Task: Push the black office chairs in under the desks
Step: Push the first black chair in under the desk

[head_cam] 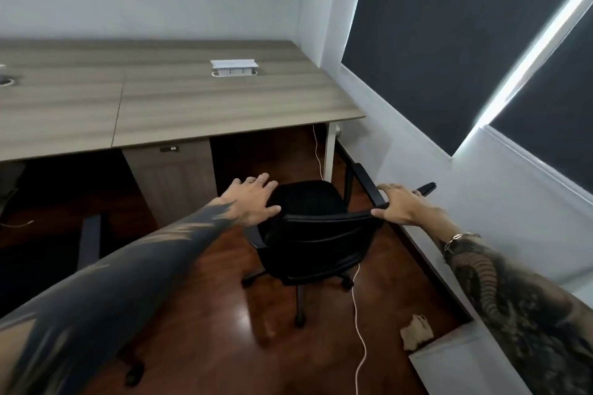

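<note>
A black office chair (313, 231) stands on the wooden floor just in front of the right-hand desk (224, 106), its seat facing the gap between the drawer unit and the white desk leg. My left hand (253, 199) hovers with fingers spread over the left end of the backrest, touching or nearly touching it. My right hand (402, 205) grips the right end of the backrest top, by the armrest. Part of a second black chair (91, 240) shows at the lower left, under my left arm.
A wooden drawer unit (173, 179) sits under the desk left of the gap, a white leg (330, 151) to its right. A white cable (359, 324) trails across the floor past the chair base. A white wall with dark blinds (449, 42) runs close on the right. A crumpled brown object (417, 330) lies by the wall.
</note>
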{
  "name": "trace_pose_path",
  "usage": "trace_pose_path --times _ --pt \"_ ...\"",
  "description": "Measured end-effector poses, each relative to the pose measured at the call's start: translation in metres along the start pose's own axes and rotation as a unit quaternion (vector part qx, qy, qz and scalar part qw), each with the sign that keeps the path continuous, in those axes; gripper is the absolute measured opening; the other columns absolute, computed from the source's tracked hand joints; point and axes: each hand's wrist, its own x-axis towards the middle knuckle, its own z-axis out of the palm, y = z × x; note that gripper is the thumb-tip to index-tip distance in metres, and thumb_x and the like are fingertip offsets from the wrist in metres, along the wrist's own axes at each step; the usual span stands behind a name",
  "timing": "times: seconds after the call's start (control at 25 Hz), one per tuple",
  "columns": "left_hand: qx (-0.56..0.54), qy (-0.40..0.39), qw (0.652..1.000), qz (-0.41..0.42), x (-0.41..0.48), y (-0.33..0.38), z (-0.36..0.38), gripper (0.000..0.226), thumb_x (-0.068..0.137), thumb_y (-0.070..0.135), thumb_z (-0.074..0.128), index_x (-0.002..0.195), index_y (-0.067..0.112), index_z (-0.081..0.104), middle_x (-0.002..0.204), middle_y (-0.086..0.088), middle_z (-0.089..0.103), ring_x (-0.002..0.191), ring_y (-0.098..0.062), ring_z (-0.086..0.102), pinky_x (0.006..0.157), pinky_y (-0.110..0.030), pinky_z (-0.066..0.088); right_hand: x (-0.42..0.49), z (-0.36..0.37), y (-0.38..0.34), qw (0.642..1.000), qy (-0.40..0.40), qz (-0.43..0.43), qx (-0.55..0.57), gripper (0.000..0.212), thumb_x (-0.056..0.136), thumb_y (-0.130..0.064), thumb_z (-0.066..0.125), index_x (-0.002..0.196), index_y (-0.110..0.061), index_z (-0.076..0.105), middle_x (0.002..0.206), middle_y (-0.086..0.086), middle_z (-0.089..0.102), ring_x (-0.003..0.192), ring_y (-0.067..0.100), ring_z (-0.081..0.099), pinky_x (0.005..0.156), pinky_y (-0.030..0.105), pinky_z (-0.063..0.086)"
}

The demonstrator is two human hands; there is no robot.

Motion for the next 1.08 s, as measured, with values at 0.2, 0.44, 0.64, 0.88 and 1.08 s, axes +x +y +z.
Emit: trace_pose_path --times 0.2,0.44,0.64,0.88,1.08 --pt "-0.051 -0.100 0.994 -0.008 0.033 0.065 0.038 0.075 0.094 0.063 0.033 0.154 0.023 0.012 0.163 -0.010 0.014 0.142 -0.037 0.027 0.110 -0.052 0.028 0.018 0.020 0.040 0.998 -0.052 -0.008 -0.017 0.096 0.077 -0.081 0.040 0.152 -0.023 0.024 0.159 0.008 0.026 0.148 0.025 0.016 0.117 0.058 0.011" --pt "-0.137 -0.098 0.982 -0.083 0.051 0.096 0.069 0.082 0.088 0.073 0.030 0.153 0.024 0.019 0.160 -0.006 0.019 0.143 -0.036 0.020 0.109 -0.058 0.027 0.039 0.041 0.061 0.997 -0.030 -0.072 -0.020 0.086 0.079 -0.081 0.025 0.145 -0.027 0.030 0.151 0.013 0.029 0.145 0.032 0.016 0.112 0.068 -0.001" --pt "-0.174 -0.070 0.977 -0.105 0.065 0.080 0.066 0.075 0.089 0.072 0.027 0.146 0.024 0.038 0.157 0.001 0.023 0.139 -0.031 0.023 0.107 -0.057 0.029 0.066 0.038 0.054 0.997 -0.020 -0.077 -0.007 0.093 0.072 -0.087 0.022 0.143 -0.027 0.032 0.149 0.014 0.031 0.143 0.033 0.019 0.110 0.070 -0.002" --pt "-0.205 -0.040 0.970 -0.127 0.102 0.040 0.063 0.066 0.090 0.070 0.032 0.136 0.025 0.051 0.152 0.006 0.026 0.136 -0.030 0.021 0.106 -0.055 0.033 0.119 0.032 0.029 0.997 -0.006 -0.080 0.008 0.110 0.059 -0.095 0.012 0.141 -0.026 0.035 0.144 0.014 0.034 0.139 0.036 0.026 0.109 0.070 -0.003" --pt "-0.213 -0.032 0.968 -0.125 0.139 -0.004 0.056 0.059 0.091 0.067 0.036 0.126 0.025 0.058 0.150 0.005 0.029 0.134 -0.029 0.021 0.107 -0.055 0.034 0.168 0.026 0.004 0.996 0.017 -0.084 0.014 0.103 0.058 -0.096 0.013 0.127 -0.026 0.046 0.135 0.010 0.042 0.133 0.035 0.033 0.110 0.070 0.000"
